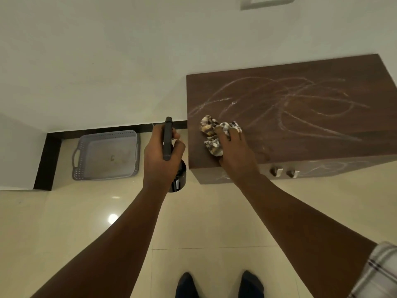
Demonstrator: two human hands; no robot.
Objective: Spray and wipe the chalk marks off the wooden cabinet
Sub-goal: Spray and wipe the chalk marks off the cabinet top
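The left hand [160,155] hides most of the dark spray bottle [171,160] its fingers wrap around, beside the cabinet [322,143], while the right hand [233,151] presses a crumpled checked cloth [211,136] onto the chalk marks [290,100] on the wood, and a perforated grey plastic tray [106,154] sits on the floor with unclear specks inside.

The cabinet [300,130] is dark brown wood with pale white chalk marks [279,100] looping across its top. The cloth [212,134] has a brown, white and cream check pattern. The spray bottle [168,143] is black. The tray [107,154] is grey. The floor [86,211] has glossy cream tiles, and the sleeve [380,272] is a light check.
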